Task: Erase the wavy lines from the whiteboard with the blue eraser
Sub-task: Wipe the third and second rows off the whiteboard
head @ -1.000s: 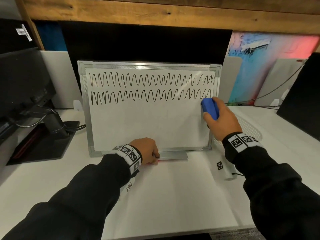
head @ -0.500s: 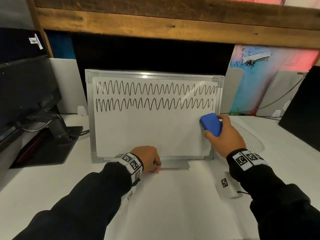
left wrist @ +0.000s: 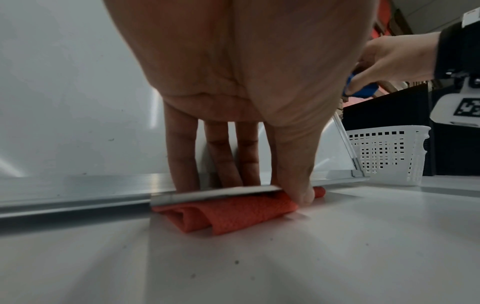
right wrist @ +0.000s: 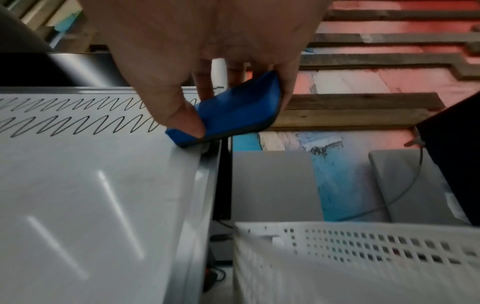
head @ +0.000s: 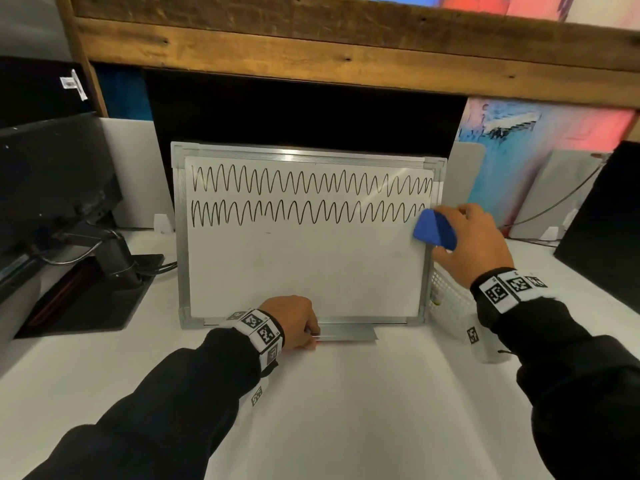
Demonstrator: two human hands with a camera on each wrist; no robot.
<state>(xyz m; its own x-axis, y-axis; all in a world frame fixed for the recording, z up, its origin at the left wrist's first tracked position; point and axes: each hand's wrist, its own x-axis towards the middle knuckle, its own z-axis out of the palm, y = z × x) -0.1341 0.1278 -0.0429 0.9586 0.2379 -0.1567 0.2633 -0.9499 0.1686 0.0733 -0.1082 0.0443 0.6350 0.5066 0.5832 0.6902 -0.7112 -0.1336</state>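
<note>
A whiteboard (head: 304, 271) stands propped upright on the white desk, with two rows of black wavy lines (head: 311, 183) across its top. My right hand (head: 460, 233) grips the blue eraser (head: 434, 230) and holds it against the board's right edge, at the end of the lower line. In the right wrist view my thumb (right wrist: 179, 115) presses the eraser (right wrist: 233, 109), and one corner of it touches the board (right wrist: 91, 185). My left hand (head: 304, 330) holds the metal tray (head: 349, 332) at the board's foot. Its fingers (left wrist: 182, 156) lie on top, the thumb in front.
A folded red cloth (left wrist: 228, 211) lies under the tray. A white mesh basket (left wrist: 384, 152) stands just right of the board. A black monitor and its stand (head: 104, 265) are at the left. A dark panel (head: 602, 230) and a cable are at the right, and a wooden shelf overhangs.
My right hand dipped below the lower line with the eraser, then rose back to that line's right end. The view tilted up. My left hand stayed on the tray.
</note>
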